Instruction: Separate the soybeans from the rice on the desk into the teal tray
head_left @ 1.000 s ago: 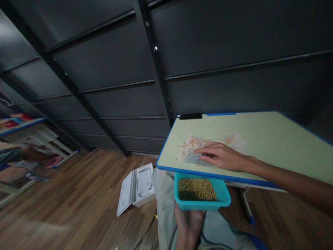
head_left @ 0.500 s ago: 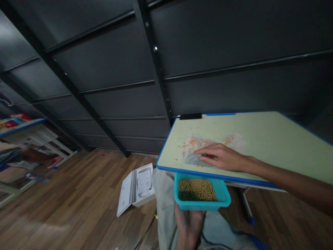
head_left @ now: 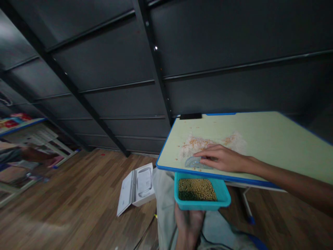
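Observation:
My left hand (head_left: 189, 222) supports a turquoise plastic tray (head_left: 222, 198) from below, just under the table's front edge. Inside the tray lie yellow soybeans (head_left: 204, 187) and a patch of small green beans (head_left: 186, 195). On the tabletop my right hand (head_left: 221, 157) is closed on a clear protractor (head_left: 194, 161), its flat side toward the front edge. A few soybeans sit between the protractor and that edge. Beyond the hand are spread white grains (head_left: 238, 142) that look like rice, mixed with orange-yellow bits (head_left: 196, 141).
The pale green table (head_left: 270, 139) has a blue rim and a black piece (head_left: 190, 116) at its back edge. An open white box (head_left: 139, 185) lies on the wooden floor. At far left, a person's leg (head_left: 33, 154) shows below another table (head_left: 23, 126). Dark panels stand behind.
The protractor and the few soybeans before it have shifted slightly toward the table's front edge. My left hand and the tray stay in place.

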Demonstrator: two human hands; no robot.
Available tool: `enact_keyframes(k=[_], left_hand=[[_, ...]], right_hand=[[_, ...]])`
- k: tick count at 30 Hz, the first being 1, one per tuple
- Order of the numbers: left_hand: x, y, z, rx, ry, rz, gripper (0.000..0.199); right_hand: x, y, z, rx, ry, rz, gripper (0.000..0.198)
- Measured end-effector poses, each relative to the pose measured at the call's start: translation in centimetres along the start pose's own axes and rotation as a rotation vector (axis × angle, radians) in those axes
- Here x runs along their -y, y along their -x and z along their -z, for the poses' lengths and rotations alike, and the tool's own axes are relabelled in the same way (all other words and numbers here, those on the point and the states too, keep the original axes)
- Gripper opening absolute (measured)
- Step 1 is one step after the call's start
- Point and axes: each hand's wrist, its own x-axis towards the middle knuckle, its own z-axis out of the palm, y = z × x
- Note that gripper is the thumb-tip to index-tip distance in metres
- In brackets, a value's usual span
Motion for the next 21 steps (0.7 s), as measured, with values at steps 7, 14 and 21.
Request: enact_keyframes(k=[7, 14, 21], left_hand=[[0.1, 0.1, 0.1, -0.017, 0.001, -0.016, 0.038], [0.0, 0.1, -0.4, -0.022, 0.01, -0.014, 0.039], [0.0, 0.2, -1.0, -0.015, -0.002, 0.003, 0.038]], right_hand=[[0.2, 0.0, 0.1, 0.002, -0.019, 0.007, 0.033], [0.2, 0.0, 0.1, 0.008, -0.043, -0.002, 0.033], [0.2, 0.1, 0.0, 0.014, -0.056, -0.008, 0.034]])
